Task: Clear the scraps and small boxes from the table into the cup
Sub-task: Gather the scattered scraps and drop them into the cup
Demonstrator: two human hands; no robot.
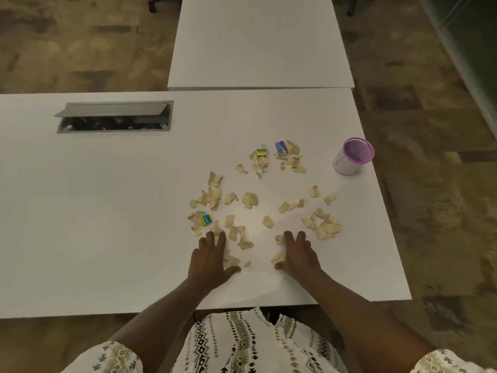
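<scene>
Several tan paper scraps lie scattered over the white table. Among them sit three small boxes: a yellow-and-blue box at the left, a yellow-green box farther back, and a blue box beside it. A white cup with a purple rim stands upright near the table's right edge. My left hand lies flat, fingers spread, on scraps at the near side. My right hand rests flat too, its fingers over a few scraps.
A grey cable hatch with its lid raised is set into the table at the back left. A second white table abuts the far edge. The table's right edge runs just past the cup.
</scene>
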